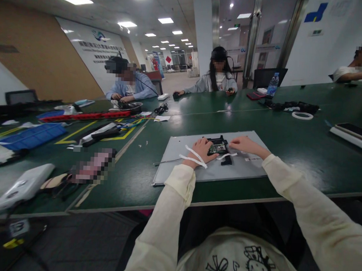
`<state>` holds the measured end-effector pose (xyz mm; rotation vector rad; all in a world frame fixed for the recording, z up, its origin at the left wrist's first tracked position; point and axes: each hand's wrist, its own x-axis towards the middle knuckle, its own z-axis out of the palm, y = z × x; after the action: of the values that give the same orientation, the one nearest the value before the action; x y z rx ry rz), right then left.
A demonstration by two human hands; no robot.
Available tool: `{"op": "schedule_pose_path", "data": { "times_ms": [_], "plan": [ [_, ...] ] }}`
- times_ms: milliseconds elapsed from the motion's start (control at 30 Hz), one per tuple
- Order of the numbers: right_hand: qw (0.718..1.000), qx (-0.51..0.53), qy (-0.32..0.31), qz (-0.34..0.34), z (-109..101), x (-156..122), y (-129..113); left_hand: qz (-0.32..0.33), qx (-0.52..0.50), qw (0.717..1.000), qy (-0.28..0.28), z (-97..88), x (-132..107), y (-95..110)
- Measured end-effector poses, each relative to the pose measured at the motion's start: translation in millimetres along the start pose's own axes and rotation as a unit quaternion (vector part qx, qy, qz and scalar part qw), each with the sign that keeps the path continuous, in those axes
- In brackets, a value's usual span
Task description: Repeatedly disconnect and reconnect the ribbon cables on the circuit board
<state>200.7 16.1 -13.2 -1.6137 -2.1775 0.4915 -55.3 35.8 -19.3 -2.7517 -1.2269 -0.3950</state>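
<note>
- Nearest us: cream shirt (pixel 238 256), below tabletop's (pixel 121 193) near edge.
- Circuit board (pixel 219 147) in black frame (pixel 227 159), toward grey panel's (pixel 180 145) far edge.
- Left hand (pixel 202 149) half-curled over it; right hand (pixel 243 144) nearly closed beside; grips, we cannot tell. We'd press lightly.

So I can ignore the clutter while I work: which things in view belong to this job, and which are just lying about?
Likely part of the job:
circuit board, by the left hand
black frame, near the right hand
grey panel beneath

Apparently just lying about:
blue tray
red bar
bottle
white ring
</note>
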Motion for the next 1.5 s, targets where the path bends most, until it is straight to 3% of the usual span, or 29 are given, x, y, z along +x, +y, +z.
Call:
{"op": "schedule_pose_path", "data": {
  "times_ms": [233, 667, 900, 1200, 1333, 1500],
  "plan": [
    [0.997, 0.058, -0.042, -0.040, 8, -10, 7, -0.001, -0.019, 1.000, 0.008, 3.9, 1, -2],
    [0.992, 0.092, -0.069, -0.046, 13, -9, 6, -0.003, -0.050, 0.999, 0.018, 13.0, 4, -6],
    [0.985, 0.158, -0.063, -0.016, 5, -21, -13, -0.001, -0.037, 0.999, 0.013, 10.8, 4, -5],
    [0.948, 0.314, -0.040, 0.012, -7, -32, -31, -0.048, -0.028, 0.998, 0.024, 0.2, 4, 5],
    [0.938, 0.345, -0.033, 0.008, -7, -32, -31, -0.021, -0.117, 0.988, 0.101, -10.3, 12, 11],
    [0.930, 0.367, -0.023, -0.014, -8, -33, -26, 0.006, -0.289, 0.956, 0.052, -14.7, 17, 24]
  ]
}}
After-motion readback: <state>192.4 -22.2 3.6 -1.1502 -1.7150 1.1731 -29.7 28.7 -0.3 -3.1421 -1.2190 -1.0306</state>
